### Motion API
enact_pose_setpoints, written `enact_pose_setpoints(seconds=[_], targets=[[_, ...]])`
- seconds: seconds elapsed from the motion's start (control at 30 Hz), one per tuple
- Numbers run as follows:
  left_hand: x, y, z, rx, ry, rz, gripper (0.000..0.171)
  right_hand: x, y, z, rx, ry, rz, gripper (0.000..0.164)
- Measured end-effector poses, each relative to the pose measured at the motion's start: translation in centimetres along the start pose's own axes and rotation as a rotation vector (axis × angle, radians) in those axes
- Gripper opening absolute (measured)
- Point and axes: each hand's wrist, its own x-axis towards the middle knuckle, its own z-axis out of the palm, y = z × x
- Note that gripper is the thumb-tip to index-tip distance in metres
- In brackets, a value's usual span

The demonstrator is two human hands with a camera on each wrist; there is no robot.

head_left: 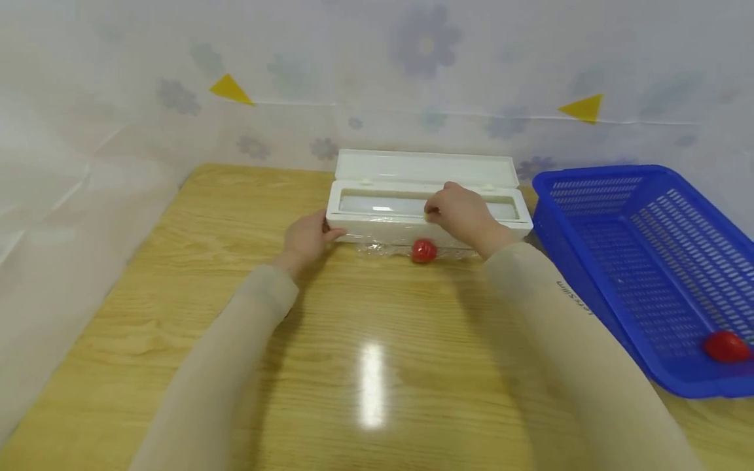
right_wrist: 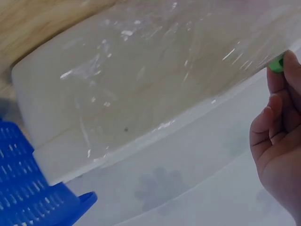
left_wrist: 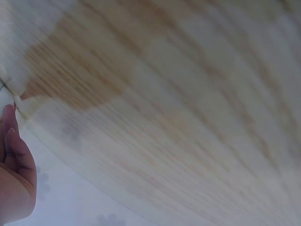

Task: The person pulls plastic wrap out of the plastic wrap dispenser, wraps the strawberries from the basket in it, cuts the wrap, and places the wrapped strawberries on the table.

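A white cling film dispenser (head_left: 377, 227) stands at the back of the table with its lid (head_left: 427, 169) raised. Clear film (head_left: 377, 248) hangs down its front onto the tabletop, and a small round red object (head_left: 424, 250) lies at the film, in front of the box. My left hand (head_left: 307, 241) holds the dispenser's left end, thumb on the front face; its other fingers are partly hidden. Over the box's front top edge, my right hand (head_left: 462, 212) pinches a small green slide cutter (right_wrist: 276, 64) between thumb and finger.
Close to the dispenser's right end stands a blue plastic basket (head_left: 612, 301) with a red object (head_left: 727, 346) inside. A flower-patterned sheet (head_left: 377, 78) with yellow triangles hangs behind the wooden table (head_left: 353, 392).
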Motion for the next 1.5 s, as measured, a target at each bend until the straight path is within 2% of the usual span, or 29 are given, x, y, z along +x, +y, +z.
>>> enact_pose_setpoints(seconds=[0.2, 0.37, 0.53, 0.63, 0.7, 0.83, 0.97, 1.13, 1.17, 1.23, 1.3, 1.5], targets=[[0.2, -0.5, -0.2, 0.014, -0.004, 0.010, 0.045, -1.8, 3.4, -1.3, -0.148, -0.036, 0.004, 0.015], [0.1, -1.5, -0.7, 0.023, -0.004, 0.010, 0.042, -3.1, 5.6, -2.6, -0.263, -0.109, 0.088, 0.023], [-0.3, -1.8, -1.0, 0.021, -0.007, 0.001, 0.042, -2.8, 5.1, -3.2, -0.318, -0.189, 0.188, 0.018], [-0.4, -1.7, -0.9, 0.014, -0.007, 0.011, 0.041, -2.5, 4.6, -3.3, -0.339, -0.223, 0.269, 0.023], [-0.3, -1.7, -0.8, 0.011, -0.012, 0.016, 0.041, -2.6, 4.6, -3.4, -0.349, -0.224, 0.316, 0.025], [0.0, -1.9, -0.9, 0.001, -0.002, 0.021, 0.042, -2.7, 4.8, -3.4, -0.367, -0.218, 0.349, 0.027], [-0.2, -1.9, -1.4, 0.014, -0.027, -0.003, 0.041, -2.3, 4.2, -2.9, -0.358, -0.205, 0.336, 0.022], [-1.2, -1.1, -2.1, 0.097, -0.089, -0.069, 0.053, -2.4, 2.5, -1.5, -0.418, -0.189, 0.201, 0.031], [-1.3, -1.0, -2.2, 0.117, -0.090, -0.081, 0.054, -2.4, 2.1, -1.3, -0.430, -0.176, 0.179, 0.030], [-1.6, -0.8, -2.3, 0.132, -0.086, -0.085, 0.051, -2.6, 1.6, -0.8, -0.432, -0.124, 0.166, 0.018], [-1.8, -0.9, -2.2, 0.125, -0.069, -0.040, 0.044, -2.8, 1.3, -0.3, -0.427, -0.078, 0.165, 0.013], [-2.3, -1.9, -1.3, 0.160, -0.025, 0.155, 0.033, -3.6, 1.5, 2.4, -0.410, -0.046, 0.133, 0.015]])
